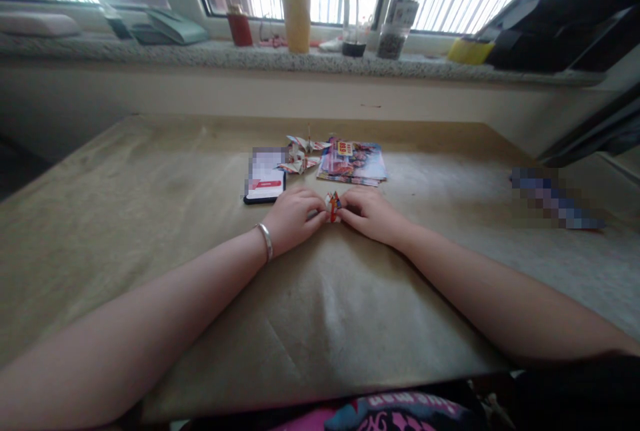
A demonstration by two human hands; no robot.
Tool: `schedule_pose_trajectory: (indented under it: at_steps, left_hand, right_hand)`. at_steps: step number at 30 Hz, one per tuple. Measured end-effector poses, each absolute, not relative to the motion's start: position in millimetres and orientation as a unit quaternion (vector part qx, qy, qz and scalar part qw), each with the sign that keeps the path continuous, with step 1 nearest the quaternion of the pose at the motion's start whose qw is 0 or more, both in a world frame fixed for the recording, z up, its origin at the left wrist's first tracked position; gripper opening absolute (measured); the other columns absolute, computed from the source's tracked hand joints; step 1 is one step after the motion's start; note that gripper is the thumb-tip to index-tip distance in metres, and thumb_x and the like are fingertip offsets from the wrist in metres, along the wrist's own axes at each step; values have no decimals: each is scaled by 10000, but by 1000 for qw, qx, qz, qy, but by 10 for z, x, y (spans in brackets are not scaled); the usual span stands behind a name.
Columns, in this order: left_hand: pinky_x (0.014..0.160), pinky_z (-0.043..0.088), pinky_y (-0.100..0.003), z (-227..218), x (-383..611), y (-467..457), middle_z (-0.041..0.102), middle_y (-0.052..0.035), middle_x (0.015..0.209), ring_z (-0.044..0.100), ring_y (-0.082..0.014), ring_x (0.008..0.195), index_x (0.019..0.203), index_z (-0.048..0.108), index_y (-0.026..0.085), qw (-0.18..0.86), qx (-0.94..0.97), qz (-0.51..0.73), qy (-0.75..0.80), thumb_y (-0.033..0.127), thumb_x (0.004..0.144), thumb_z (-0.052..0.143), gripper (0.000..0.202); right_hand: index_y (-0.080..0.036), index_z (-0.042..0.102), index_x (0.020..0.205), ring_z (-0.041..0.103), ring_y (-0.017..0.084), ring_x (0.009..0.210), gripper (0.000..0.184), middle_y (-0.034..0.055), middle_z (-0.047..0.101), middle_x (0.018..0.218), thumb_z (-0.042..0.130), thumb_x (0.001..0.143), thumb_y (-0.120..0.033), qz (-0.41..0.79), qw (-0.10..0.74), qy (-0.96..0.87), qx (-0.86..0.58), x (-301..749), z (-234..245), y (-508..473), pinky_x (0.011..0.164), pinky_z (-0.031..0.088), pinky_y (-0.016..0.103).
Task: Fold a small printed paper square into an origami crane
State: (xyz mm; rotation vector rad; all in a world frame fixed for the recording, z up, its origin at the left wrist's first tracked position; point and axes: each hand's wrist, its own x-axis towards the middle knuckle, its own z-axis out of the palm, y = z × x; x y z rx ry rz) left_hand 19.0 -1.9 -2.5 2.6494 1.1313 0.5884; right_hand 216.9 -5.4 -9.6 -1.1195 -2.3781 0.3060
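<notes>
The left hand [296, 219] pinched the left edge of a small piece of folded paper [333, 208] between thumb and fingers, and the right hand [371, 212] pinched its right edge in the same way. The folded paper lay directly between the two hands, low over the counter [320, 324], with its pointed top rising between the fingertips and its red, white and dark blue print facing the wearer. Whether its lower edge touched the counter could not be told.

Just beyond the left hand lay a phone [267, 174], with folded paper figures [300, 159] at its right; one wing tip overlapped the phone's edge in the view, though contact was unclear. A stack of printed sheets [353, 161] lay beyond the folded paper and the right hand, close to the figures.

Both side edges of the folded paper were hidden under the fingers, and its finer creases were too small to make out. Several curled fingers of each hand were partly out of sight behind the thumbs. Blocky blurring covered part of the phone and nearly all of a flat object [555, 199] well off to the right, which could not be identified. The forearms ran out at the picture's lower sides.
</notes>
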Motion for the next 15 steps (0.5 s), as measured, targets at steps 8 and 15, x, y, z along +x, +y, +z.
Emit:
schedule_pose_trajectory:
  at_steps: [8, 15]
  left_hand:
    - [815, 415, -323, -64, 224, 13, 673, -34, 794, 575, -181, 822, 690, 654, 176, 115, 873, 214, 422, 274, 786, 574, 159]
    - [810, 406, -319, -60, 235, 31, 669, -25, 781, 570, -174, 805, 679, 641, 178, 123, 870, 212, 428, 249, 771, 579, 132]
  right_hand:
    - [-171, 588, 618, 514, 120, 655, 150, 7, 609, 670, 586, 762, -212, 161, 274, -827, -464, 2128, -152, 12, 633, 354, 238]
    - [-163, 597, 608, 499, 106, 610, 143, 4, 601, 643, 592, 744, -207, 187, 280, -811, -477, 2106, -167, 16, 593, 345, 226]
